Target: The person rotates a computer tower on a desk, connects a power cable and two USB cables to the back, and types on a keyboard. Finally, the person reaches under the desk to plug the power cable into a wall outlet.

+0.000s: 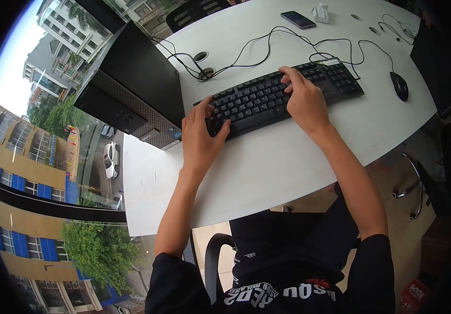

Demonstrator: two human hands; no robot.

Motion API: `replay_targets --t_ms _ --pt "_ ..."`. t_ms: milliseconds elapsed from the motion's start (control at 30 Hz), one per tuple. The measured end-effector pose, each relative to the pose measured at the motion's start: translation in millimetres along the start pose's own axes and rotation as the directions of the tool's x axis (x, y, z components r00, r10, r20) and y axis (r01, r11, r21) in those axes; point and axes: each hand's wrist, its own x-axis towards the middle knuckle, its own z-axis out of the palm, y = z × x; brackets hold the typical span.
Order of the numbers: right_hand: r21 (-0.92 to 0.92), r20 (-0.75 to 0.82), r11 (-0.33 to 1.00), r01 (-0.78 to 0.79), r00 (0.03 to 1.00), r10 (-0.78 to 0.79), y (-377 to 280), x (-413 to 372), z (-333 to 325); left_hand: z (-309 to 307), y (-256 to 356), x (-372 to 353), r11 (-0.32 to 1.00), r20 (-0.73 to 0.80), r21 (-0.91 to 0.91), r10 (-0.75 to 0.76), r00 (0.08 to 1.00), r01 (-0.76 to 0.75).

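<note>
A black keyboard (259, 100) lies at a slant on the white table. Over its left end rests my left hand (200, 131), fingers bent onto the keys and the thumb spread away toward the front edge. My right hand (307, 102) is above the right part of the keyboard, its index finger stretched toward the top rows and the other fingers loosely bent. Neither hand grasps anything. Whether each fingertip presses a key cannot be made out. Close to my left hand stands a black computer tower (147, 86).
A black wired mouse (399, 86) lies at the right. Cables (267, 44) run behind the keyboard to holes in the white table (267, 167). A phone (298, 20) and a small white object (320, 13) are at the back. A window is at the left.
</note>
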Motion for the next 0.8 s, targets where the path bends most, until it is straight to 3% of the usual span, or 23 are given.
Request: replay_targets --t_ms 33,233,433,633,800 --pt "-0.005 0.026 0.999 -0.035 0.999 0.036 0.4 -0.1 0.2 -0.2 -0.2 -0.4 1.000 0.004 0.006 -0.007 1.000 0.007" --pt "0.123 -0.170 0.988 -0.096 0.979 0.117 20.0 12.0 -20.3 -1.9 -2.8 -0.3 1.000 0.019 0.010 -0.008 1.000 0.008" --pt "0.139 -0.129 0.990 0.006 0.992 0.012 17.8 9.3 -16.5 -2.1 -9.2 1.0 1.000 0.039 -0.006 -0.002 0.999 0.002" --pt "-0.003 0.028 0.991 -0.135 0.990 0.135 11.0 7.5 -15.3 -2.1 -11.5 0.6 0.999 0.026 -0.026 0.029 0.999 -0.029" --pt "-0.104 0.008 0.995 0.008 1.000 -0.007 13.8 7.0 -10.5 -0.3 -14.2 0.8 0.998 -0.009 -0.055 0.003 1.000 -0.003"
